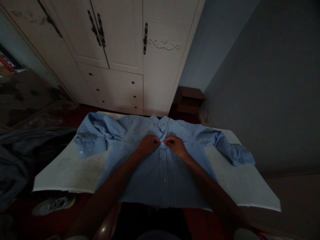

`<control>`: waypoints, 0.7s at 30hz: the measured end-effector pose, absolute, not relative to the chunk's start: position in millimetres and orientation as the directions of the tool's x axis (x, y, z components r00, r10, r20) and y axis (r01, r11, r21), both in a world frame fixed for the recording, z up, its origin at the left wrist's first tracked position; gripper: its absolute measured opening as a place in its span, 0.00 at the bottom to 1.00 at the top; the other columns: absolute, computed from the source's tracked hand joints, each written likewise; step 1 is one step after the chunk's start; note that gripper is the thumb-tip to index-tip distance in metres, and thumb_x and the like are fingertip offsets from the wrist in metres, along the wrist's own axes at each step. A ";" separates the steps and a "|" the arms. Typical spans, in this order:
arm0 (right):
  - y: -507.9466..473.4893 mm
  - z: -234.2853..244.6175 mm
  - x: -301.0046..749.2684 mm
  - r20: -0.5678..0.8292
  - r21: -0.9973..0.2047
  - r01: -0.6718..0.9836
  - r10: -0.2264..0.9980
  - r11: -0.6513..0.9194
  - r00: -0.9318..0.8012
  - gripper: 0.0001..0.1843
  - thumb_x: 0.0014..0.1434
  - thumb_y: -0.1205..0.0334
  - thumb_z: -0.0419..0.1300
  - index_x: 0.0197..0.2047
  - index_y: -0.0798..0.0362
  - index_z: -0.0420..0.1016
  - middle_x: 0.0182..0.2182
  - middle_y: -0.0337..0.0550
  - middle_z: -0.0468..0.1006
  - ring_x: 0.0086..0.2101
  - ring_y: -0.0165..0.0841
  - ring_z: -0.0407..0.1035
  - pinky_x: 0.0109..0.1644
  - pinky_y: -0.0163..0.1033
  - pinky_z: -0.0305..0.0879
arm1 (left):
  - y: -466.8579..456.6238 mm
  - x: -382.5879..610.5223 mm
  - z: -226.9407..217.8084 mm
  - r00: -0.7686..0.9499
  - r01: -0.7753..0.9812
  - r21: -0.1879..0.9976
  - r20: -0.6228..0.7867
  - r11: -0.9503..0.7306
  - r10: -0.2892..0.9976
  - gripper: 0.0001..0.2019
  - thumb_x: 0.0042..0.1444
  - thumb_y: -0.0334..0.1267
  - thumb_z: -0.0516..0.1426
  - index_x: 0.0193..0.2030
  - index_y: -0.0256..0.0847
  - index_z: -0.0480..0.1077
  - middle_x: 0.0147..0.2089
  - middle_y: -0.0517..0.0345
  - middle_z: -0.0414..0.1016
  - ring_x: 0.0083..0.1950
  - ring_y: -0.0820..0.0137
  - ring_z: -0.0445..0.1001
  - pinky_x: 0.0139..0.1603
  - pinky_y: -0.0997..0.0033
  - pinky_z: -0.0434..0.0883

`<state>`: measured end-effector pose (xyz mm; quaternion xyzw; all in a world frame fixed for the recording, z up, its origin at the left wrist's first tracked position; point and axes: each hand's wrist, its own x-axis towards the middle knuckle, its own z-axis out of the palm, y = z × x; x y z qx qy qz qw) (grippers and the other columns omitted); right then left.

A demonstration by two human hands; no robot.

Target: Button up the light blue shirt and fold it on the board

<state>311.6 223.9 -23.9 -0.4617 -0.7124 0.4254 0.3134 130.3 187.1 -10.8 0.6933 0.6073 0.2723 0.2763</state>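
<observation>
A light blue button-up shirt [140, 166] lies front-up on a white table [67, 170], collar away from me and sleeves spread to both sides. My left hand [148, 144] and my right hand [176, 145] meet at the placket just below the collar. Both pinch the fabric around a small white button [162, 143] near the top. Further buttons run down the placket toward me.
A white wardrobe [120, 56] with dark handles and drawers stands behind the table. A small brown wooden stand [189, 99] sits at its right, against a grey wall. Dark cloth [22, 150] is heaped at the left, and a shoe [53, 204] lies on the red floor.
</observation>
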 end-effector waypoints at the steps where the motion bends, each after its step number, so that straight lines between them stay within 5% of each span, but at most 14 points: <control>1: 223.6 -24.6 311.9 0.073 -0.887 0.396 0.918 0.238 -0.389 0.06 0.52 0.63 0.60 0.28 0.50 0.79 0.28 0.39 0.79 0.31 0.32 0.71 0.38 0.36 0.64 | 187.0 131.1 -11.6 0.121 0.716 0.686 0.054 -0.125 0.991 0.08 0.53 0.38 0.56 0.29 0.40 0.76 0.31 0.56 0.79 0.34 0.68 0.75 0.36 0.72 0.66; 9: 218.0 -30.0 310.3 0.215 -0.762 0.468 0.857 0.447 -0.468 0.08 0.57 0.62 0.60 0.33 0.46 0.82 0.33 0.41 0.80 0.35 0.35 0.72 0.45 0.40 0.64 | 191.0 131.9 -18.4 0.087 0.730 0.674 0.071 -0.112 0.994 0.07 0.53 0.39 0.57 0.30 0.41 0.77 0.33 0.55 0.80 0.36 0.67 0.75 0.39 0.70 0.67; 17: 210.0 -17.4 326.5 0.155 -0.873 0.365 0.893 0.324 -0.421 0.11 0.59 0.54 0.58 0.36 0.50 0.80 0.33 0.42 0.79 0.33 0.33 0.72 0.39 0.38 0.66 | 195.5 125.5 -25.5 0.106 0.692 0.706 0.102 -0.147 0.989 0.08 0.52 0.42 0.59 0.29 0.41 0.75 0.31 0.58 0.78 0.35 0.69 0.75 0.37 0.73 0.68; 21: 202.0 -5.0 350.1 0.242 -0.754 0.466 0.855 0.463 -0.459 0.11 0.60 0.57 0.57 0.40 0.49 0.79 0.38 0.44 0.79 0.38 0.35 0.72 0.45 0.41 0.68 | 195.2 125.9 -28.7 0.073 0.700 0.700 0.126 -0.141 0.989 0.08 0.54 0.40 0.56 0.31 0.40 0.75 0.32 0.57 0.78 0.34 0.69 0.75 0.38 0.72 0.68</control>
